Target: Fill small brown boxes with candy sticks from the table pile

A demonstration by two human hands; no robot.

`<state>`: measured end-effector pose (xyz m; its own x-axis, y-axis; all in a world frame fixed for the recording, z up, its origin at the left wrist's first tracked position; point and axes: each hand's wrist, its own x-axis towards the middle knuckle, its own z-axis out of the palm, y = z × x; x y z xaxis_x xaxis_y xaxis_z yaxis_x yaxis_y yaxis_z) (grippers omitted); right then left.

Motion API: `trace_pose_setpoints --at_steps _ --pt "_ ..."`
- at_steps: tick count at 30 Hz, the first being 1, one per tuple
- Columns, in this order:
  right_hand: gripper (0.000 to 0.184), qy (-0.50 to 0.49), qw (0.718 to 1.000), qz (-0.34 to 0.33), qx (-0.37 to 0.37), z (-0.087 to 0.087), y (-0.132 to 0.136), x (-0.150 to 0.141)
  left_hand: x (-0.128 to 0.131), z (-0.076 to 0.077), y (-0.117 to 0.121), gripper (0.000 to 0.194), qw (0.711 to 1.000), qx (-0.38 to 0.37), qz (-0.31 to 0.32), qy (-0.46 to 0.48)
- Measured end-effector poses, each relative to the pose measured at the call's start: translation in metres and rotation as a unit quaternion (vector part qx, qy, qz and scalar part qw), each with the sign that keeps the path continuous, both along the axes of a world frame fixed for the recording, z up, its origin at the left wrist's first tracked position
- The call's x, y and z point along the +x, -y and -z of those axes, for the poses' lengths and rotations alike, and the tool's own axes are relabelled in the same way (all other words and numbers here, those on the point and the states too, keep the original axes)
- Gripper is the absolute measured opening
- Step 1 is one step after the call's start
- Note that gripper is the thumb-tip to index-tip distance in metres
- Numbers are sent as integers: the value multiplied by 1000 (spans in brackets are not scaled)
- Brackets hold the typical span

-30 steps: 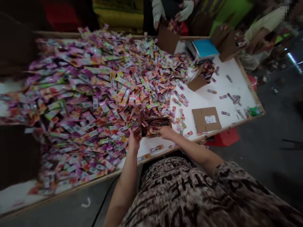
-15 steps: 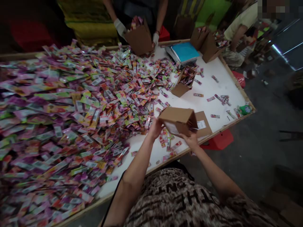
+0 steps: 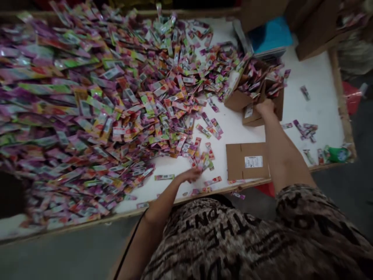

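Note:
A huge heap of small coloured sachets (image 3: 96, 105) covers most of the white table (image 3: 309, 112). My left hand (image 3: 190, 175) rests near the table's front edge, its fingers closed on a small fan of sachets (image 3: 204, 162). My right hand (image 3: 265, 107) reaches far across and grips the rim of a brown cardboard box (image 3: 278, 105) stuffed with sachets. That box stands against a second open cardboard box (image 3: 237, 100), which also holds sachets. A flat folded carton with a white label (image 3: 247, 161) lies between my two arms.
A blue-topped object (image 3: 269, 35) and more brown boxes (image 3: 316, 29) sit at the far right of the table. Loose sachets (image 3: 304, 128) and a green wrapper (image 3: 336, 154) lie near the right wooden edge (image 3: 339, 97). Grey floor lies beyond the table.
Both hands lifted a cardboard box off the table. My right hand has since carried it far right beside the other open box, while my left hand dropped to the sachets at the front edge.

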<state>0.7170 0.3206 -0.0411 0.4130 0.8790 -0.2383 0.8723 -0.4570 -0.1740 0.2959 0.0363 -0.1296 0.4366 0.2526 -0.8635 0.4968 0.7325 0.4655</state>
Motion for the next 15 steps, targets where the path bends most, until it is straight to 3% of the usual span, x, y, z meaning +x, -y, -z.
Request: trace_pose_setpoints --at_steps 1,3,5,7,9,12,15 --pt "50 0 1000 1 24 0 -4 -1 -5 3 -18 53 996 40 -82 -15" --pt "55 5 994 -15 108 -2 12 6 -13 6 -59 56 958 139 -246 -41" --pt "48 13 983 -28 183 3 58 22 -17 8 -94 58 898 210 -381 -60" --pt "45 10 986 30 162 16 126 41 -17 7 -109 52 860 224 -453 -75" --pt "59 -18 986 157 51 37 199 54 -12 4 -100 37 877 184 -433 -100" --pt "86 -45 942 322 -82 70 286 58 9 0 -53 29 938 86 -319 -105" --pt "74 -125 911 389 -56 90 323 38 38 -1 -6 41 966 27 -247 -76"
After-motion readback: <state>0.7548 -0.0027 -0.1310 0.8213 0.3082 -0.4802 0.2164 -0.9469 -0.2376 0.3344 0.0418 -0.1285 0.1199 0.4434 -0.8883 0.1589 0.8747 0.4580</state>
